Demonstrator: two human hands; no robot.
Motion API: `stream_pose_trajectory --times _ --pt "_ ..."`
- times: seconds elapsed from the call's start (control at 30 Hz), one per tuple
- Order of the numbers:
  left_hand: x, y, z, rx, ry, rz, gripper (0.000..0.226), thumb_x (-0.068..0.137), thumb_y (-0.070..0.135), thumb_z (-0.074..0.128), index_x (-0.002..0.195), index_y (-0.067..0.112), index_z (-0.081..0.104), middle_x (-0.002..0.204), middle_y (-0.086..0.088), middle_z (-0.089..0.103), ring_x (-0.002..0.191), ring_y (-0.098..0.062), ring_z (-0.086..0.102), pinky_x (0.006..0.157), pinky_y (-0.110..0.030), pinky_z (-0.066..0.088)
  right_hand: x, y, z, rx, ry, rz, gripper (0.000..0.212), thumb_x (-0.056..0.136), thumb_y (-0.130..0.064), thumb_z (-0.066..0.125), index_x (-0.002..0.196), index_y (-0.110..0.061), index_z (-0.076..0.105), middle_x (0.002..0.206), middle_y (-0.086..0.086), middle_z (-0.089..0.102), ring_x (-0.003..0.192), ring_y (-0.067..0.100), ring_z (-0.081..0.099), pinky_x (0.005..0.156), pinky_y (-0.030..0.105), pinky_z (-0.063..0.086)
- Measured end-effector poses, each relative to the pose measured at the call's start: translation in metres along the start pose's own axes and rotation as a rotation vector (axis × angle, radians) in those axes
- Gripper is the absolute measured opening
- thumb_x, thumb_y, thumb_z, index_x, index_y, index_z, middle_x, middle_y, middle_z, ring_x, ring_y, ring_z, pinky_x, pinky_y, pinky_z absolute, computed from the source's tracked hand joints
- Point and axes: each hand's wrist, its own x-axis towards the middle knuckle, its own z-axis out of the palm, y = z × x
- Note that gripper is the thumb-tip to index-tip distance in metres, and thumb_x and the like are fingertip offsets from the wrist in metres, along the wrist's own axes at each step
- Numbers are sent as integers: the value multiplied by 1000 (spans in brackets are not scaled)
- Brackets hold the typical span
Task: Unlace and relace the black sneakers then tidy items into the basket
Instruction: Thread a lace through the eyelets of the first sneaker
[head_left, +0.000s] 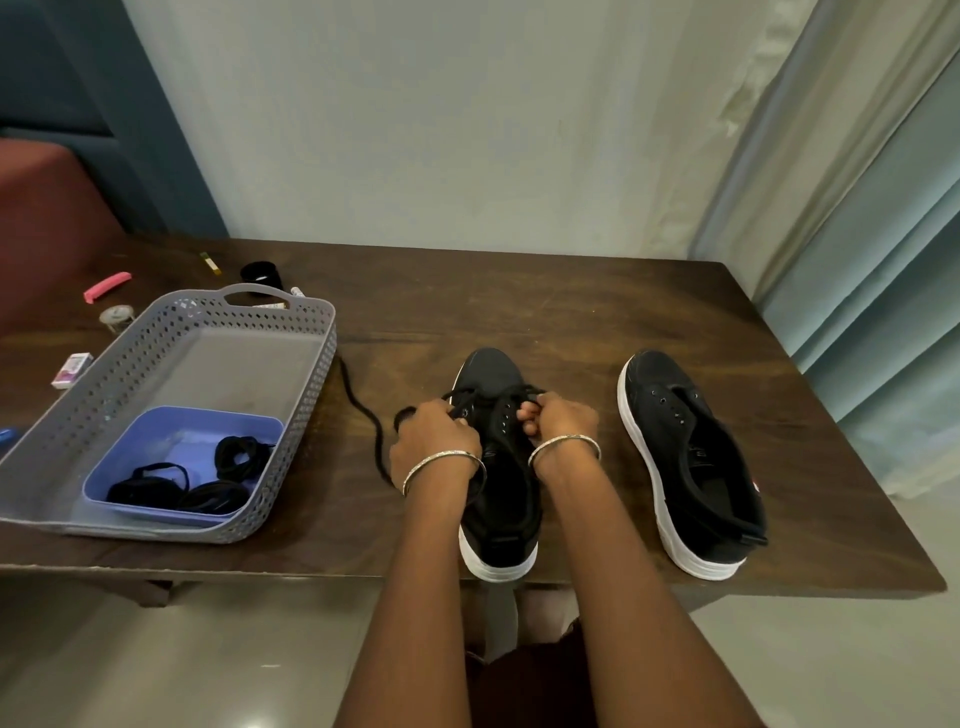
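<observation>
Both hands, left hand (431, 436) and right hand (556, 421), pinch the limp black cord shoelace (363, 410) over the black canvas white-soled sneaker (498, 499) beneath them; grip it near the stiff tip.

Left hand (432, 441) and right hand (560, 420) hide the lace (378, 441) they pinch, while the edge crops a blue object (6, 434).

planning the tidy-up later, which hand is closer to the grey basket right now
Left. The left hand grips lace on the sneaker's side facing the grey basket; the right hand grips lace on its far side.
</observation>
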Motion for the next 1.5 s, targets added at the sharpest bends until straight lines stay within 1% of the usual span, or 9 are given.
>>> stream_pose_trajectory --times 0.13,0.23,0.33,0.53,0.73,0.87,1.23,1.37,1.5 --pt "-3 -3 3 -43 3 73 27 99 25 52 122 23 65 120 -8 66 111 -33 60 83 -34 41 -5 -6 -5 -53 -55 -20 14 91 6 53 90 -8 52 55 8 57 35 12 49 34 20 34" --pt "2 -5 9 -56 24 114 22 96 31 59 117 28 66 115 -2 69 108 -29 63 84 -34 44 -13 -10 -11 -422 -40 -374 33 85 -7 65 111 -22 53 72 4 67 57 17 63 53 29 49" --pt "9 -6 13 -64 61 94 23 91 40 66 113 33 68 114 -2 70 106 -30 65 82 -33 47 -18 -9 -10 -882 -194 -733 23 84 -14 70 103 -25 64 74 -4 66 72 15 63 72 30 51" --pt "16 -4 12 -47 99 63 17 92 36 65 107 30 70 113 -9 70 108 -36 63 76 -30 40 -12 0 2 -1270 -321 -839 7 94 -23 64 97 -17 67 95 1 67 87 19 60 70 28 38" --pt "21 -4 10 -79 80 28 16 89 34 66 102 28 72 112 -9 70 108 -36 62 77 -29 38 -1 10 5 -678 -11 -476 14 88 -16 61 76 -11 67 71 6 70 68 22 66 68 38 57" --pt "23 -7 8 -135 61 -11 14 86 33 66 99 28 72 109 -6 71 106 -35 62 77 -28 38 7 -1 0 42 30 -21 25 93 3 55 69 -2 54 56 8 49 29 7 43 31 17 29" --pt "24 -9 2 -174 45 -27 7 85 32 66 89 29 70 101 -5 72 100 -32 63 74 -29 39 -28 8 17 -1135 -224 -787 15 87 -13 64 102 -16 65 89 0 66 84 21 61 72 33 46" --pt "23 -9 0 -176 38 -21 5 85 31 67 88 29 70 101 -6 71 100 -32 63 74 -28 37 -20 11 20 -1163 -213 -777 9 92 -16 62 97 -15 69 96 5 70 92 24 63 77 34 45" --pt "25 -12 0 -197 22 -26 6 85 33 69 86 29 72 98 -3 72 99 -31 65 79 -30 45 -11 10 15 -595 -40 -427 7 90 -11 65 85 -14 69 77 3 71 68 17 67 67 33 56"
